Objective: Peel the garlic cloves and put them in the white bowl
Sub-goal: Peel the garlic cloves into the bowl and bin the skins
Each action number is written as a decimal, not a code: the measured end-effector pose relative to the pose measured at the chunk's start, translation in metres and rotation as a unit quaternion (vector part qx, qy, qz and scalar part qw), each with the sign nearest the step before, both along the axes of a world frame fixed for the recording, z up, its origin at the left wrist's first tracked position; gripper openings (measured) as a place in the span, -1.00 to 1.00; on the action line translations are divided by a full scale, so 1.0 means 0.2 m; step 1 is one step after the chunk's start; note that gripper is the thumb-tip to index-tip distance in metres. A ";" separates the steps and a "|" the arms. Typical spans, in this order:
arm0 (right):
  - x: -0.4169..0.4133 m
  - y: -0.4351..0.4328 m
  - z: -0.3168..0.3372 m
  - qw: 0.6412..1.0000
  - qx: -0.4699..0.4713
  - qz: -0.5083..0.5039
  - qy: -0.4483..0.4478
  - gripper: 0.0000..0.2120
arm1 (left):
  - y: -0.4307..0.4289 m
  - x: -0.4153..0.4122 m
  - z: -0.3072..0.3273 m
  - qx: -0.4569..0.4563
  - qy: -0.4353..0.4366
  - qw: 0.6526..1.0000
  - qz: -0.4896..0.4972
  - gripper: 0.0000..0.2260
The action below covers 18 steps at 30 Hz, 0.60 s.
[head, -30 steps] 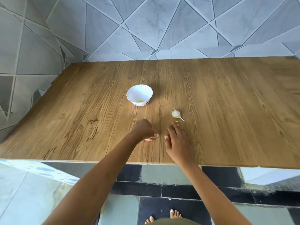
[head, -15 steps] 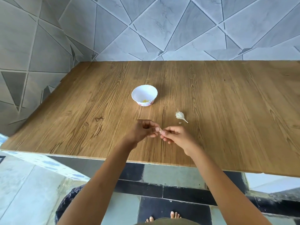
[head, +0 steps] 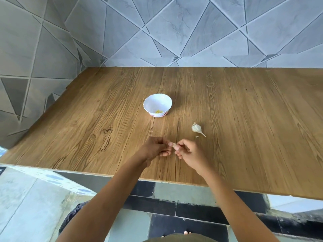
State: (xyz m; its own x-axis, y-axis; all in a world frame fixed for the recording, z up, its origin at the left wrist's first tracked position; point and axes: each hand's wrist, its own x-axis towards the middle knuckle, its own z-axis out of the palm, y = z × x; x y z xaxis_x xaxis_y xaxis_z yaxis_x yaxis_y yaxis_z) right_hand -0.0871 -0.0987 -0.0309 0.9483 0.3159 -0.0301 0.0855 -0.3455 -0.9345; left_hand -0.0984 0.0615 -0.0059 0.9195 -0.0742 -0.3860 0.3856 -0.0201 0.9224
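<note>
Bright, even daylight, soft shadows, slight motion blur, wide-angle bending at edges.

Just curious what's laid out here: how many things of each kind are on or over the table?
white bowl: 1
garlic bulb: 1
garlic clove, pinched by left hand and right hand: 1
peel scrap: 1
Total: 4, leaving out yellowish bits in the bowl, too small to count.

Wood-grain table [head: 244, 119], matt.
I see a glossy white plastic-looking bowl [head: 153, 102], papery garlic skin [head: 196, 128], smooth marbled wall tiles [head: 174, 32].
</note>
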 end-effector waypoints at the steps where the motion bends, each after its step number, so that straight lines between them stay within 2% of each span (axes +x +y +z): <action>1: 0.00 -0.01 0.05 0.987 0.068 0.007 0.146 -0.90 | 0.00 0.00 -0.01 -0.001 -0.023 1.000 -0.008 -0.95; 3: 0.03 -0.03 0.11 0.928 0.188 0.008 0.321 -0.90 | 0.01 0.00 0.00 0.006 -0.077 0.996 -0.036 -0.96; 5: 0.06 -0.05 0.15 0.875 0.259 -0.008 0.408 -0.90 | 0.02 0.01 0.01 0.014 -0.119 0.991 -0.063 -0.96; 7: 0.08 -0.06 0.17 0.848 0.281 -0.019 0.449 -0.88 | 0.03 0.02 0.01 0.025 -0.153 0.985 -0.080 -0.95; 10: 0.09 -0.06 0.17 0.838 0.284 -0.020 0.465 -0.88 | 0.04 0.03 0.01 0.040 -0.205 0.972 -0.103 -0.96; 12: 0.09 -0.05 0.16 0.854 0.273 -0.024 0.442 -0.90 | 0.05 0.03 0.01 0.077 -0.240 0.961 -0.114 -0.96; 14: 0.08 -0.03 0.15 0.898 0.237 -0.035 0.368 -0.92 | 0.06 0.05 0.00 0.141 -0.270 0.946 -0.110 -0.95; 16: 0.07 0.00 0.11 0.954 0.176 -0.059 0.235 -0.90 | 0.06 0.06 -0.01 0.184 -0.272 0.940 -0.091 -0.95; 18: 0.06 0.02 0.07 0.991 0.087 -0.072 0.071 -0.88 | 0.05 0.05 -0.01 0.158 -0.220 0.960 -0.065 -0.96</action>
